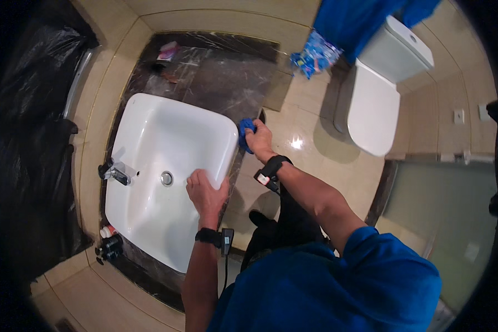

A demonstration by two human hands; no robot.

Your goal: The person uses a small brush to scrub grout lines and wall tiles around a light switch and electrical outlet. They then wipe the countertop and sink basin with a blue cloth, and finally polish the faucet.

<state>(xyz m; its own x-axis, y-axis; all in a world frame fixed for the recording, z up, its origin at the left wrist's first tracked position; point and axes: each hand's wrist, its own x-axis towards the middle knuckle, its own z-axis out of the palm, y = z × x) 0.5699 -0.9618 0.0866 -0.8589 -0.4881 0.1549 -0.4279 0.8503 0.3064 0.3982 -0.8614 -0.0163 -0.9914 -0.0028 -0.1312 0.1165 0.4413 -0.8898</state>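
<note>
A white ceramic washbasin [157, 224] sits on a dark marble counter [232, 79]. My left hand [207, 197] lies over the basin's front rim, its fingers curled on the inner side and the thumb near the outer edge. In my right hand [259, 139] is a crumpled blue cloth [245, 129], pressed by the basin's right corner at the counter edge. Part of the cloth is hidden under my fingers. Both wrists wear black straps with small devices. A chrome faucet [118, 176] stands at the back of the basin, and the round drain [166, 179] shows in its floor.
A pink and white box [168, 50] lies at the counter's far end. Dark bottles [109, 247] and a white-capped bottle [107, 231] stand behind the basin's left corner. On the right are a toilet [373, 112], a blue plastic bag [316, 54] and a glass panel [444, 199].
</note>
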